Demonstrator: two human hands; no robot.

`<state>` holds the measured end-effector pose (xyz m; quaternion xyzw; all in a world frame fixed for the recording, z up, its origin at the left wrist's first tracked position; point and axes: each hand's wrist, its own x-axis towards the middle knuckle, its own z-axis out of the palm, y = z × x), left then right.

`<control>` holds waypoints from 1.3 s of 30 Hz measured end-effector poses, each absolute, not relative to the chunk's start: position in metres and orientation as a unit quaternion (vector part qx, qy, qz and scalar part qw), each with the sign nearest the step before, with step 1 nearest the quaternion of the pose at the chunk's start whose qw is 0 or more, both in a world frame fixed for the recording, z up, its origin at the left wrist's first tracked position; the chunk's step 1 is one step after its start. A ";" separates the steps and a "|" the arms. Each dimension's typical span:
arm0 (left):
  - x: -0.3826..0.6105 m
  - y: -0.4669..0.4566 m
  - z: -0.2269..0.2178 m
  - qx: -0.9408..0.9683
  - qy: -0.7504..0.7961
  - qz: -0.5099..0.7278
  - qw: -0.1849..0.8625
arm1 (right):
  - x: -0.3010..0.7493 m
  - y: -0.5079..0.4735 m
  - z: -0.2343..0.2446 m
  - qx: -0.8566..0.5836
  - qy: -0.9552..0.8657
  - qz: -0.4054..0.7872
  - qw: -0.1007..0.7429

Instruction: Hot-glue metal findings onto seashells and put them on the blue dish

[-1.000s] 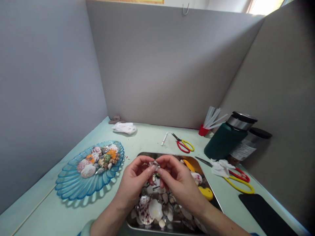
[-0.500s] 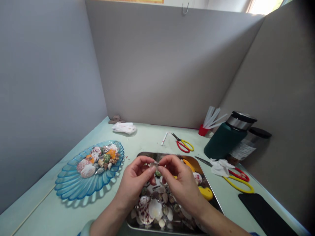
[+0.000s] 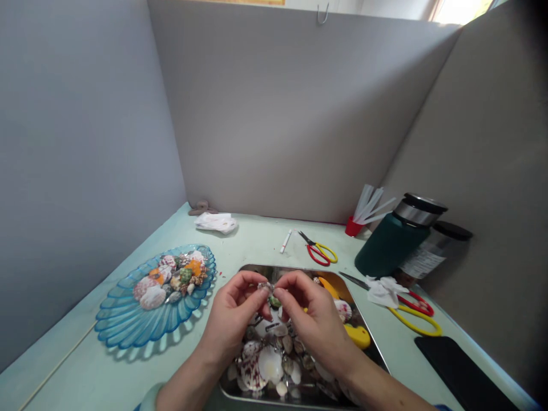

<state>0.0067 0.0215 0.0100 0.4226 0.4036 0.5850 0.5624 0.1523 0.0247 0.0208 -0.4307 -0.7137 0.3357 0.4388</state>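
Observation:
Both hands meet above a metal tray (image 3: 240,394) that holds many seashells. Between the fingertips is a small greyish shell-like piece (image 3: 269,287), mostly covered by them. My left hand (image 3: 234,308) pinches it from the left side, thumb against forefinger. My right hand (image 3: 310,311) pinches at it from the right. Beneath the hands lie a white scallop shell (image 3: 270,365), a purple-speckled scallop shell (image 3: 252,374) and several small clams. A yellow object (image 3: 358,337) lies by the tray's right side.
A blue scalloped dish (image 3: 124,319) with shells stands to the left. Behind the tray are small scissors (image 3: 319,250) and a marker-like stick (image 3: 285,242). At right are a green bottle (image 3: 389,242), a red cup (image 3: 353,227), larger scissors (image 3: 415,319), tissue (image 3: 385,291) and a black phone-like slab (image 3: 460,371).
The fingertips have shifted slightly around the small piece, which is turned a little. Both hands stay over the tray; everything else is unmoved.

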 end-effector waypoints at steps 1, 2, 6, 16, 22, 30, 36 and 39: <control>0.007 0.021 0.010 0.423 0.402 0.584 0.564 | 0.152 0.025 0.021 -0.432 -0.716 0.332 0.436; 0.007 0.021 0.010 0.425 0.402 0.582 0.565 | 0.152 0.025 0.021 -0.434 -0.717 0.330 0.434; 0.007 0.020 0.011 0.429 0.409 0.575 0.564 | 0.152 0.025 0.021 -0.437 -0.717 0.334 0.427; 0.008 0.020 0.013 0.406 0.400 0.590 0.572 | 0.151 0.025 0.025 -0.440 -0.721 0.322 0.428; 0.007 0.020 0.011 0.414 0.404 0.582 0.572 | 0.152 0.024 0.023 -0.443 -0.727 0.289 0.437; 0.006 0.021 0.009 0.424 0.399 0.578 0.571 | 0.151 0.025 0.022 -0.449 -0.726 0.278 0.441; 0.006 0.020 0.009 0.420 0.395 0.579 0.576 | 0.152 0.023 0.022 -0.442 -0.727 0.279 0.446; 0.006 0.020 0.008 0.422 0.392 0.578 0.579 | 0.152 0.023 0.023 -0.442 -0.726 0.281 0.445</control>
